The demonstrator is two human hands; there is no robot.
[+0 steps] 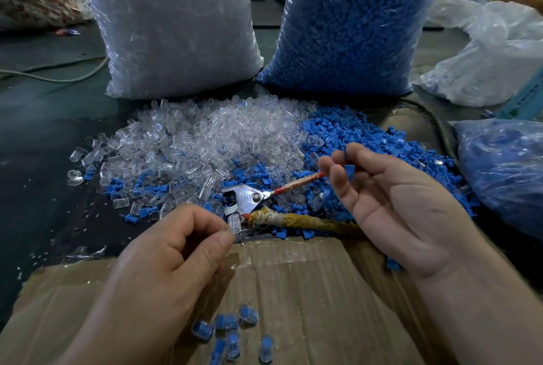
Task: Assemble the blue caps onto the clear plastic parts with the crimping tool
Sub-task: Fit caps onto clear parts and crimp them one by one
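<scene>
My left hand (pixel 173 250) pinches a clear plastic part (pixel 234 223) between thumb and fingers, right below the jaws of the crimping tool (pixel 245 198). The tool lies on the parts with its metal head to the left; one handle is red, the other is wrapped in yellowish cloth. My right hand (pixel 390 209) is palm up and holds a blue cap (pixel 349 172) in its curled fingers, just above the red handle's end. A heap of clear parts (pixel 205 141) and a heap of blue caps (pixel 367 141) lie behind the tool.
A cardboard sheet (pixel 308 291) lies in front with several finished blue-and-clear pieces (pixel 232 332) on it. Behind the heaps stand a big bag of clear parts (pixel 173 26) and a big bag of blue caps (pixel 352 23). Another blue-filled bag (pixel 505 167) sits at the right.
</scene>
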